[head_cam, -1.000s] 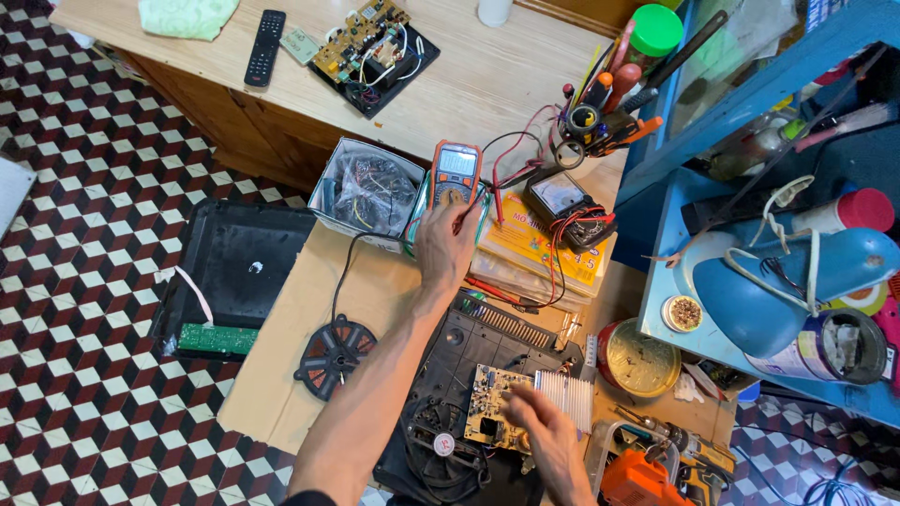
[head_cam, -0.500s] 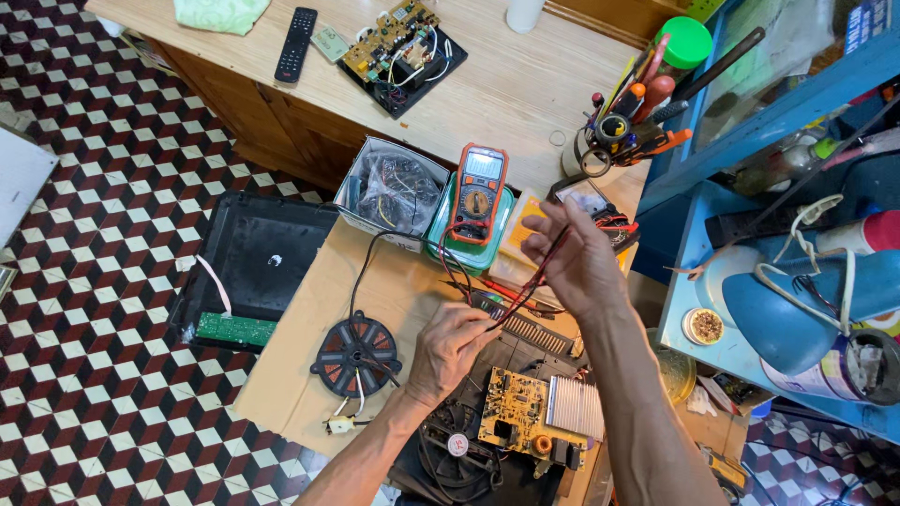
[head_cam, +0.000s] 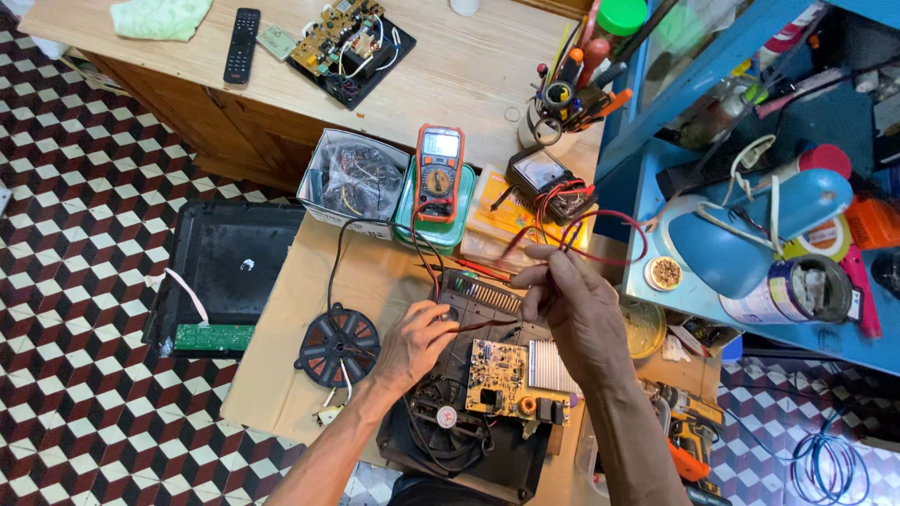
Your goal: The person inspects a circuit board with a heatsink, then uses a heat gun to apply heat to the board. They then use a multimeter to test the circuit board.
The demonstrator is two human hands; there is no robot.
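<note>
My left hand [head_cam: 417, 342] rests on the open black appliance base [head_cam: 487, 468], its fingers closed on a thin red test probe [head_cam: 483, 326] that lies across the base's top edge. My right hand [head_cam: 574, 302] hovers above the base, pinching the red and black test leads [head_cam: 600, 234]. These leads loop up toward the orange multimeter [head_cam: 439, 173], which stands on a green box [head_cam: 427, 230]. Below both hands a yellow circuit board [head_cam: 506, 379] and a round fan [head_cam: 441, 422] sit inside the base.
A round copper coil [head_cam: 337, 345] lies left of the base. A black glass panel [head_cam: 234, 267] lies on the tiled floor. An analog meter [head_cam: 542, 173], a box of wires [head_cam: 354, 178], a tool cup [head_cam: 561, 98], a blue shelf [head_cam: 750, 309] and an orange drill [head_cam: 689, 440] crowd the bench.
My left hand left the multimeter and came down onto the appliance base. My right hand rose from the circuit board and took up the test leads.
</note>
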